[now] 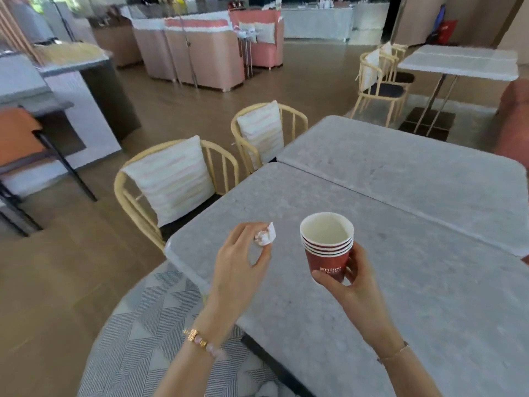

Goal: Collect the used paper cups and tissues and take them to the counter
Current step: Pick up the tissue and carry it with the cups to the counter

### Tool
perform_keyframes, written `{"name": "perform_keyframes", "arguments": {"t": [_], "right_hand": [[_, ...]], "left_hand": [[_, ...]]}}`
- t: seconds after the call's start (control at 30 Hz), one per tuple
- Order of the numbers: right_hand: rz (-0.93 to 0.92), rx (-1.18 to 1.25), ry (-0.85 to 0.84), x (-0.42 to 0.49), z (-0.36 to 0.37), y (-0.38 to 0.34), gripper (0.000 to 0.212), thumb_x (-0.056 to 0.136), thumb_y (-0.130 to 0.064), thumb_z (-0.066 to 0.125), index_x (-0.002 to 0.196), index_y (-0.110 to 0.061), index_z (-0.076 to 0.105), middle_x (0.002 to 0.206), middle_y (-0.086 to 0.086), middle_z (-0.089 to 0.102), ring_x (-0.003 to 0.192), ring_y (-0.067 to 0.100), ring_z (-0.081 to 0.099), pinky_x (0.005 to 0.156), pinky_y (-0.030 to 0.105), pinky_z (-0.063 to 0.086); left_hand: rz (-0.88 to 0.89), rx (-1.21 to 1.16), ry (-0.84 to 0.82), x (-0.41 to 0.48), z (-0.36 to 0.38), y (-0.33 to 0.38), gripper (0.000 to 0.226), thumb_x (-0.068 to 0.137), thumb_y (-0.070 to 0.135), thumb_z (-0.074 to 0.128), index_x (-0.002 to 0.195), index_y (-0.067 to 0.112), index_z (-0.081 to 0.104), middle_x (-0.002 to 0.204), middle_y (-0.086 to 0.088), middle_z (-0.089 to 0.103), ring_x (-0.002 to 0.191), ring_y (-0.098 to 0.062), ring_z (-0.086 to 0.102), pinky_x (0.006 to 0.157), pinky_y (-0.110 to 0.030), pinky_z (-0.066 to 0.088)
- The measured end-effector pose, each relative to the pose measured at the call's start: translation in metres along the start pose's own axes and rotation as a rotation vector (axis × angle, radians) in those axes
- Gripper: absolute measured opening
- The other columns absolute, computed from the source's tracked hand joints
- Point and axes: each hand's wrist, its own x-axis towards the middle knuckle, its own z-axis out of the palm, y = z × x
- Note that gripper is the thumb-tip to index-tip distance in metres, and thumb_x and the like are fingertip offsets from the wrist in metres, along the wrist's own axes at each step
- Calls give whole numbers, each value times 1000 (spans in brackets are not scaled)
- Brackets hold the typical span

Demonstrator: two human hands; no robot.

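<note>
the stack of red paper cups [327,247] stands upright, mouth up, above the grey surface [400,253], right hand [347,277] fingers wrapped round it. left hand [239,253] fingers pinch a crumpled tissue [265,237]. cushioned chairs [171,181] stand just beyond.

A grey stone table [400,253] stands on a wooden floor [177,110], with a second grey table [415,173] butted against its far side, two cushioned cane chairs [171,179] at its left, a patterned rug [143,325] under its near corner, and pink booths [200,53] well beyond it.
</note>
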Motion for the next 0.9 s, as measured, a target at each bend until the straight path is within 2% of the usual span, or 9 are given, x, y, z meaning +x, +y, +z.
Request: {"name": "perform_keyframes", "arguments": {"t": [0.2, 0.27, 0.4, 0.57, 0.63, 0.73, 0.83, 0.9], "right_hand": [[-48, 9, -198, 2, 49, -10, 64, 71, -9, 81, 115, -41, 48, 114, -21, 60, 101, -4, 60, 77, 7, 47], [-59, -2, -261, 2, 70, -14, 65, 71, -14, 81, 116, -45, 46, 114, -24, 58, 102, -8, 58, 75, 5, 46], [-66, -37, -371, 5, 120, -21, 64, 71, -21, 80, 112, -52, 41, 112, -35, 48, 98, -17, 55, 66, -2, 42], [-78, -59, -443, 16, 195, -30, 70, 72, -21, 80, 123, -42, 36, 111, -34, 44, 97, -9, 51, 62, -4, 41], [-89, -53, -471, 19, 225, -35, 70, 71, -21, 81, 123, -40, 38, 110, -32, 46, 97, -7, 53, 61, -2, 42], [-86, -8, -525, 21, 272, -45, 66, 70, -21, 81, 119, -42, 43, 112, -28, 52, 103, -4, 55, 67, 4, 47], [-69, 61, -600, 20, 321, -53, 70, 70, -21, 82, 128, -35, 45, 120, -17, 58, 110, 2, 57, 86, 19, 50], [-78, 81, -649, 17, 354, -59, 77, 69, -23, 82, 133, -33, 42, 124, -15, 58, 112, 2, 57, 88, 19, 48]], "left_hand": [[-168, 72, 141, -26, -55, -16, 25, 82, 10, 69, 106, 17, 64, 103, 11, 59, 92, -4, 56, 81, -4, 39], [-212, 85, 185, -33, -75, -25, 25, 83, 11, 69, 107, 20, 64, 105, 11, 61, 93, -5, 57, 80, -9, 42], [-292, 86, 290, -45, -115, -51, 25, 83, 11, 69, 105, 23, 64, 103, 11, 61, 91, -5, 60, 78, -10, 45], [-351, 75, 359, -47, -165, -95, 25, 84, 8, 67, 104, 22, 65, 102, 16, 61, 93, -4, 60, 82, -21, 50], [-361, 98, 389, -45, -187, -112, 24, 84, 9, 67, 103, 24, 65, 102, 19, 60, 93, 1, 59, 79, -13, 47], [-367, 128, 431, -43, -222, -136, 26, 83, 7, 67, 100, 26, 64, 100, 19, 60, 90, 1, 58, 73, -5, 42], [-394, 154, 479, -48, -259, -159, 25, 83, 6, 67, 100, 25, 65, 100, 18, 61, 88, -3, 61, 71, -12, 47], [-405, 174, 507, -55, -283, -174, 24, 83, 7, 67, 100, 23, 65, 101, 18, 62, 88, -3, 61, 72, -13, 47]]}}
